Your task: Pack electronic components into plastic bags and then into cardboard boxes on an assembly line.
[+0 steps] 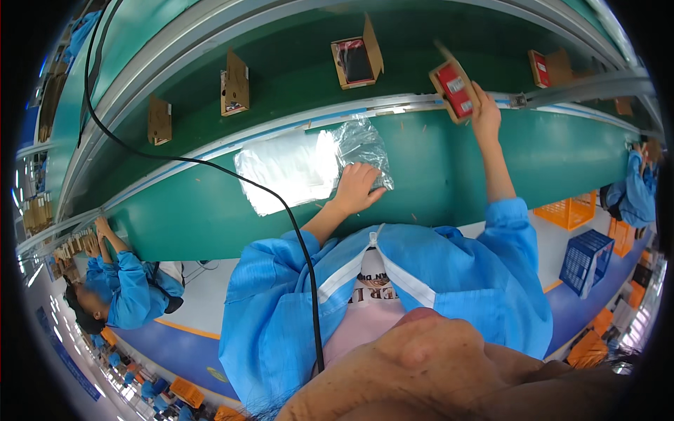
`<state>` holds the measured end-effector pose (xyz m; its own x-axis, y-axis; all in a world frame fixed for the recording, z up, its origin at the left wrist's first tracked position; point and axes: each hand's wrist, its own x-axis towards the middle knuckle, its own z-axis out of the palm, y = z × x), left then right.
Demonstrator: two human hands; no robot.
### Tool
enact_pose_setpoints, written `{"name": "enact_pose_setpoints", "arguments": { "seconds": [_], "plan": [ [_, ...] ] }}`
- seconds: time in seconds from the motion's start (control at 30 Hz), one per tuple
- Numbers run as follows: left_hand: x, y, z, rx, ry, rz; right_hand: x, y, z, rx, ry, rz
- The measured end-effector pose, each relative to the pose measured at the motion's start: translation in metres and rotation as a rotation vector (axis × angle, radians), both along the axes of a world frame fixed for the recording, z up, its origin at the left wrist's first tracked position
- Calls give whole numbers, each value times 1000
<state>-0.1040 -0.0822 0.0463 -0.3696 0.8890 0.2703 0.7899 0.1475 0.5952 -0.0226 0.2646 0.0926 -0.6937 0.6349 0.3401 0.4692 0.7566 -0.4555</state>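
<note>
My right hand (486,118) reaches up to the far edge of the green table and grips the side of an open cardboard box (444,83). A red packet with white labels (460,90) lies inside that box, whose raised lid is slightly blurred. My left hand (358,188) rests on a crumpled clear plastic bag (365,144), fingers fairly flat and thumb apart. Beside it, a stack of clear plastic bags (281,168) reflects the light.
Several cardboard boxes stand on the dark green belt (288,63) beyond a metal rail (400,104), including one with a black item (353,59). A black cable (210,163) crosses the view. Co-workers sit at far left (133,295) and far right (632,193). Crates (586,259) stand right.
</note>
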Motion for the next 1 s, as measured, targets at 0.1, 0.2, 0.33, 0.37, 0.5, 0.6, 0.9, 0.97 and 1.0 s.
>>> {"name": "enact_pose_setpoints", "arguments": {
  "seconds": [0.1,0.2,0.33,0.37,0.5,0.6,0.9,0.97,1.0],
  "plan": [
    [2,2,-22,-9,111,-38,69,-19,0,-141,-145,-74],
    [9,14,-33,29,177,-66,109,-45,-6,511,-244,123],
    [31,33,-27,31,143,32,120,-86,-19,622,-346,45],
    [34,37,-22,32,137,62,118,-92,-12,617,-316,63],
    [47,34,5,60,49,130,132,-76,15,399,-311,-86],
    [48,28,2,30,47,124,164,-15,-4,39,25,-183],
    [38,37,-17,56,101,197,212,8,1,-392,-786,100],
    [44,47,0,-28,85,244,160,-27,13,-377,-585,152],
    [48,55,7,-85,71,272,140,-35,0,-234,-441,135]
  ]
}}
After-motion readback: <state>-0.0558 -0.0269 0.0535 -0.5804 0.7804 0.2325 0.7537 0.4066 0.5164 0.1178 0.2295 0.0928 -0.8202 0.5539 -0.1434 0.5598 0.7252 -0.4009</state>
